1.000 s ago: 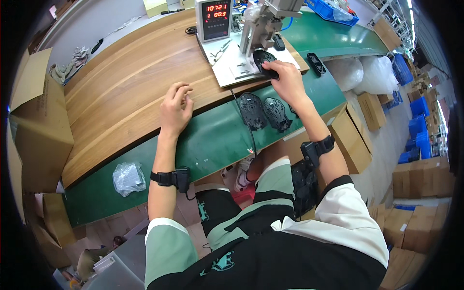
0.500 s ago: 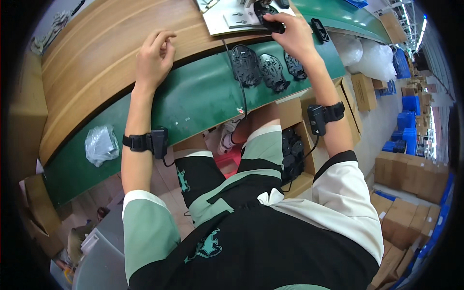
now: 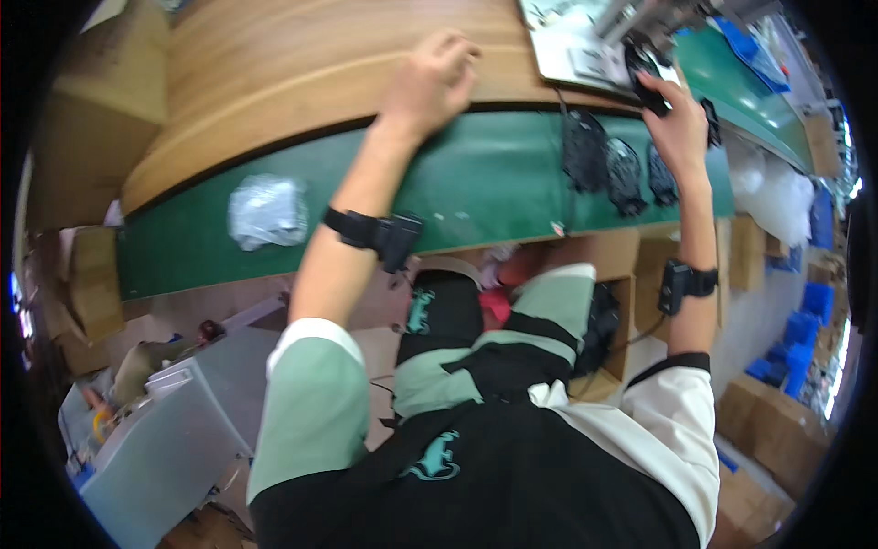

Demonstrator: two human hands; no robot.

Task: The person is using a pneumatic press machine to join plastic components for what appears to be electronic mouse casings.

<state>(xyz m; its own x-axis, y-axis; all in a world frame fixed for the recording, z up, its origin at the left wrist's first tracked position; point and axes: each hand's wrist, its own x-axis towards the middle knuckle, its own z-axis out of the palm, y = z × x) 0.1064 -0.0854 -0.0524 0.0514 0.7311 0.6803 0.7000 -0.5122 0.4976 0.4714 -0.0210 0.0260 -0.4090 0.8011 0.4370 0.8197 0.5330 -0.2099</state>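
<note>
My right hand grips the near edge of a black plastic shell, shaped like a computer mouse part, on a white fixture plate. Metal apparatus rises just behind it. Three similar black shells lie on the green bench top below: a large one, a narrower one and one beside my right wrist. My left hand hovers over the wooden board, left of the plate. Its fingers are loosely bent and apart, somewhat blurred, with nothing seen in them.
A clear plastic bag rests on the green bench at left. A dark cable drops from the plate's front edge. Another black part lies right of my right hand. A cardboard carton stands under the bench by my legs.
The view has swung, so the bench and plate appear farther right. My left hand has moved rightward over the board, nearer the plate. My right hand keeps hold of the black shell.
</note>
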